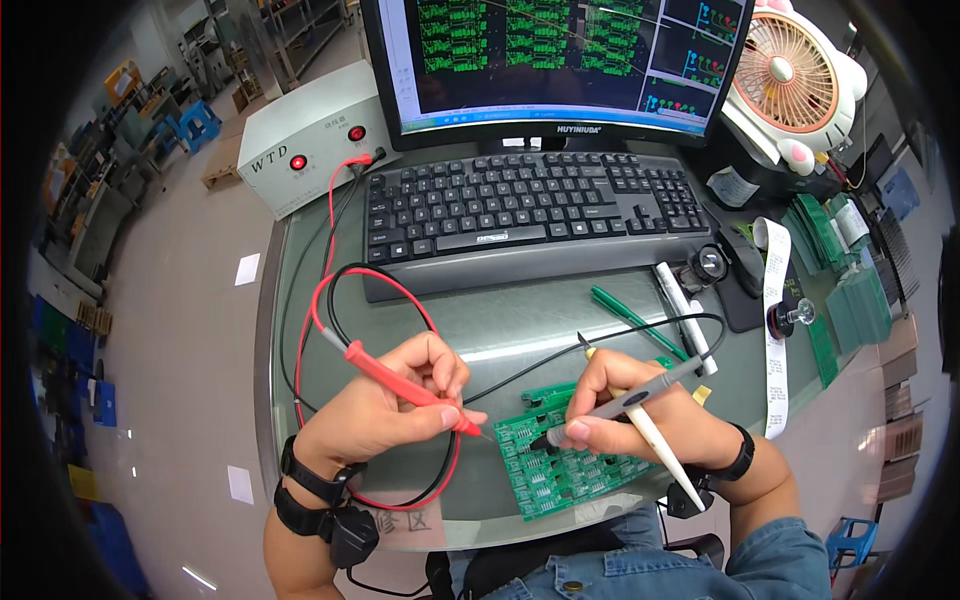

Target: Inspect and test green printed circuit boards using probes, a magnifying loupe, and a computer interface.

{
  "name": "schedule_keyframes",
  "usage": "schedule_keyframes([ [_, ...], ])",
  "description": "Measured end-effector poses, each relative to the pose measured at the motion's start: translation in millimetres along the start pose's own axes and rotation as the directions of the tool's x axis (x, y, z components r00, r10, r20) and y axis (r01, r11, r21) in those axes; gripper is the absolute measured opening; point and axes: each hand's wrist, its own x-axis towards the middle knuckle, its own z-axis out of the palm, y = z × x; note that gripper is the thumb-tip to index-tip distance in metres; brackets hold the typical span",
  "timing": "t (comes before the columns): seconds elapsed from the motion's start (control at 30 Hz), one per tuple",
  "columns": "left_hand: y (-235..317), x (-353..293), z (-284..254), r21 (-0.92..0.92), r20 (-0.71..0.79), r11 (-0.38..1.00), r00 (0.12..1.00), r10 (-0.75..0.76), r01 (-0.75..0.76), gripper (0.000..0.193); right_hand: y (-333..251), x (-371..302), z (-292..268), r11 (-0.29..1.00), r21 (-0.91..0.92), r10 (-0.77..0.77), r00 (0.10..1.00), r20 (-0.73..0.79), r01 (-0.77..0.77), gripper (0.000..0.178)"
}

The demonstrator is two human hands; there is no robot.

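Note:
My left hand (375,415) is closed around a red test probe (395,382), its tip at the left edge of a green circuit board panel (540,492). Closed in my right hand (650,425) is a grey and black test probe (632,397), its dark end down over the middle of the panel. The same hand also holds a slim cream-handled tool (668,458), whose dark pointed tip sticks up past the fingers. Part of the panel is hidden under my right hand. I cannot tell whether either probe tip touches it.
Behind the hands lie a black keyboard (520,205) and a monitor (545,130). A white box (305,140) with red switches feeds the probe cables. At right are a green pen (635,318), a white marker (688,318), a magnifier loupe (708,263), a paper strip (776,340) and a fan (785,85).

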Motion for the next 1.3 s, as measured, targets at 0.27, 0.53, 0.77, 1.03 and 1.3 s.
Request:
schedule_keyframes([
  [0.27, -5.1, 2.2, -1.1, -0.04, 0.072, 0.999, 0.997, -0.008, 0.011, 0.026, 3.4, 2.4, -1.5, 0.992, -0.119, -0.048, 0.999, 0.004, 0.048, 0.024],
  [0.53, -4.1, 2.0, 6.5, -0.044, 0.1, 0.999, 0.995, 0.024, -0.02, 0.025, 5.7, 3.1, 0.0, 0.989, -0.133, -0.064, 0.998, -0.008, 0.062, 0.025],
  [0.77, -5.7, 3.6, 3.6, 0.029, 0.114, 0.998, 0.992, 0.046, -0.049, 0.026, 3.6, 2.9, -0.2, 0.99, -0.135, -0.049, 0.999, -0.011, 0.047, 0.024],
  [1.03, -7.0, 3.5, 2.4, 0.069, 0.114, 0.995, 0.991, 0.065, -0.073, 0.026, 4.3, 3.0, 0.4, 0.987, -0.141, -0.075, 0.997, -0.013, 0.072, 0.023],
  [1.3, -5.3, 3.2, 4.4, 0.101, 0.094, 0.992, 0.993, 0.072, -0.081, 0.027, 5.8, 3.2, 0.2, 0.982, -0.162, -0.099, 0.995, -0.015, 0.095, 0.023],
])
